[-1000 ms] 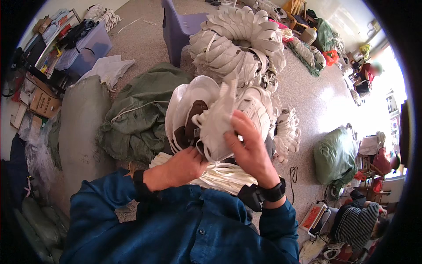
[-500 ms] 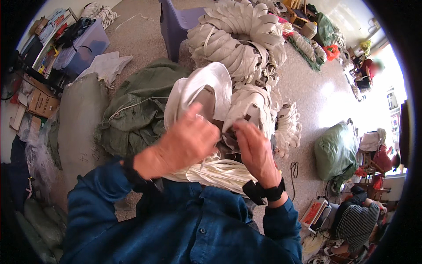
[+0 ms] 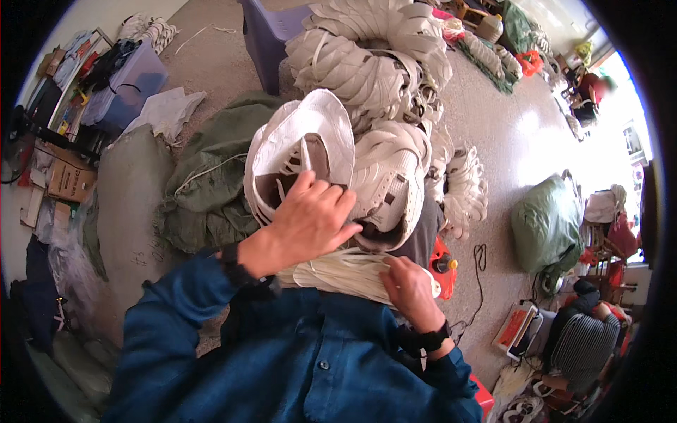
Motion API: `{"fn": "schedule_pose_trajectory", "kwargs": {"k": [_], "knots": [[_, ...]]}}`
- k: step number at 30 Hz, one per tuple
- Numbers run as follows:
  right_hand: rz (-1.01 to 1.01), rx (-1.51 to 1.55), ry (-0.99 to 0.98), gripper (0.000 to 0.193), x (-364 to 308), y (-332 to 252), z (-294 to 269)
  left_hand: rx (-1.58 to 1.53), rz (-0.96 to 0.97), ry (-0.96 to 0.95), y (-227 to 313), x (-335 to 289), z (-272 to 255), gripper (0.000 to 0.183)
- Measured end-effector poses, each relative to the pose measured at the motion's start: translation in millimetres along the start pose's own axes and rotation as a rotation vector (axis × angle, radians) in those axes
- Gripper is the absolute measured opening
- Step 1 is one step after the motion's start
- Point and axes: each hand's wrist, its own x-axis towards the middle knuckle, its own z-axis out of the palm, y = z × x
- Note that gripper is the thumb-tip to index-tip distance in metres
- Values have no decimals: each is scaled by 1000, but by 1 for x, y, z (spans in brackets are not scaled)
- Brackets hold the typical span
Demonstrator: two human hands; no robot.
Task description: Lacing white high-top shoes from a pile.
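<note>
Several white shoe uppers (image 3: 384, 166) lie just beyond and partly behind the left hand (image 3: 307, 220); whether its grip is clamped cannot be told. The right hand (image 3: 413, 290) is over cream strands (image 3: 331, 273), its grip equally unclear. On the speckled floor (image 3: 486, 134) are a purple chair (image 3: 271, 39) and green sack (image 3: 543, 225).

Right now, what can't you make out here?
In the head view:
Palm of the left hand and anything in it: hidden by the hand's back.
Whether the right hand grips the pale strips: its fingers hide it.
Top of the purple chair: cut off by the upper edge.
What the far person holds: too small.
</note>
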Motion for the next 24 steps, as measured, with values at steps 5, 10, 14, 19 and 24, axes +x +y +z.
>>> {"fn": "schedule_pose_trajectory", "kwargs": {"k": [5,10,14,19,24], "knots": [[84,79,170,20,-1,4,14,86,-64,-274,7,28,29,36],[-37,-295,227,13,15,9,20,165,151,-30,9,24,48,25],[-32,-384,109,6,21,17,32,135,274,30,0,11,51,36],[57,-476,-75,7,27,17,35,179,284,54,-2,8,51,38],[-46,-386,88,7,13,16,31,160,316,166,6,1,44,35]]}}
